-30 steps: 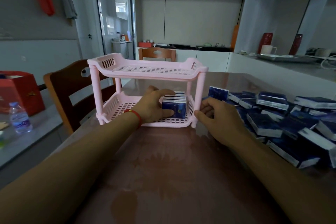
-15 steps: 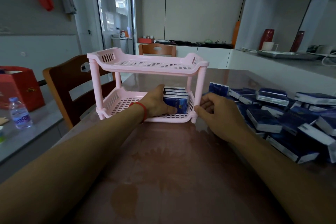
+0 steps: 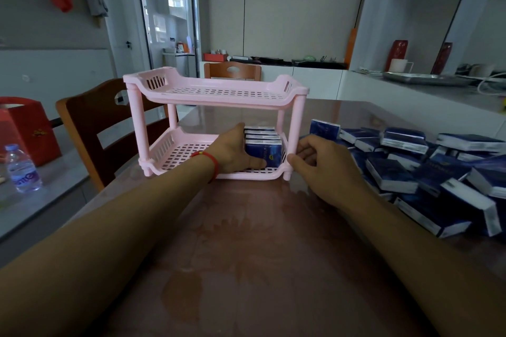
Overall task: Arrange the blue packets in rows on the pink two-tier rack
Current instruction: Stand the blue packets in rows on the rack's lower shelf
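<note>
The pink two-tier rack point(image 3: 216, 91) stands on the brown table, its top tier bare. A row of several blue packets point(image 3: 264, 151) stands upright at the right end of the lower tier. My left hand point(image 3: 231, 152) reaches into the lower tier and presses flat against the left side of that row, thumb along the front packet. Just outside the rack, my right hand point(image 3: 320, 163) has its fingers curled at the front right post. A loose heap of blue packets point(image 3: 427, 169) lies on the table to the right.
A wooden chair point(image 3: 101, 128) stands left of the table, another chair point(image 3: 232, 71) behind the rack. A water bottle point(image 3: 23, 169) and a red box point(image 3: 24, 131) sit on a grey counter at far left. A white counter with a metal tray point(image 3: 421, 80) runs along the right.
The view has risen slightly. Both hands stay in place at the rack, the left still against the packet row, the right at the front post.
</note>
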A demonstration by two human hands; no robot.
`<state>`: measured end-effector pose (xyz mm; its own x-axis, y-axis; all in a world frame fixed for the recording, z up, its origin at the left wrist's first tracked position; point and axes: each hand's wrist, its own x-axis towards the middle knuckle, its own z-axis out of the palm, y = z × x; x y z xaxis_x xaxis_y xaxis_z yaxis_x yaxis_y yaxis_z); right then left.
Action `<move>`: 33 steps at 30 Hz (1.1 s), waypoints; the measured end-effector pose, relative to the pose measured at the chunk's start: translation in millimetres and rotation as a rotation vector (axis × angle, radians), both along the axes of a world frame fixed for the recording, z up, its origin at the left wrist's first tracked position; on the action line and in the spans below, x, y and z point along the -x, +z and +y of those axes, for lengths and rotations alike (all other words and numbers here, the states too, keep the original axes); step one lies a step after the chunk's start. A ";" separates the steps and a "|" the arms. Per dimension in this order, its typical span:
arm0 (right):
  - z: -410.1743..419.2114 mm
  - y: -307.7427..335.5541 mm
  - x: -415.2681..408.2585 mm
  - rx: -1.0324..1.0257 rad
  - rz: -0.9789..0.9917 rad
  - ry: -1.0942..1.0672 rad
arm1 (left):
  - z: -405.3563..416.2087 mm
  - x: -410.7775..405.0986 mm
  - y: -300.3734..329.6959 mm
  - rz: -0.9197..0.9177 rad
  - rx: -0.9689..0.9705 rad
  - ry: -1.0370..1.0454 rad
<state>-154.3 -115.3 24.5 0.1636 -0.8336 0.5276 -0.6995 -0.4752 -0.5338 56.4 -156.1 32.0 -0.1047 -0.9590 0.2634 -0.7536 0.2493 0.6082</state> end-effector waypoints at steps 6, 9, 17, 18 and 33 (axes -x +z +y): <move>8.0 4.6 4.6 0.052 0.035 -0.050 | 22.5 -5.2 14.2 -0.089 -0.014 0.020; 15.3 21.3 19.5 0.146 0.129 -0.264 | 40.1 -1.8 19.8 -0.222 0.074 0.047; 25.0 40.0 85.6 -0.107 0.488 -0.655 | 106.6 35.3 11.5 -0.258 0.477 0.039; 25.2 35.5 85.7 -0.187 0.530 -0.635 | 110.1 43.7 8.3 -0.234 0.487 0.000; 50.8 43.9 43.0 -0.404 -0.078 0.335 | 109.7 44.7 -17.5 0.241 0.221 -0.265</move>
<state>-197.2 -64.4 68.3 0.4287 -0.8818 0.1967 -0.4958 -0.4116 -0.7647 11.7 -46.4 14.5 -0.2504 -0.8250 0.5066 -0.4881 0.5595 0.6699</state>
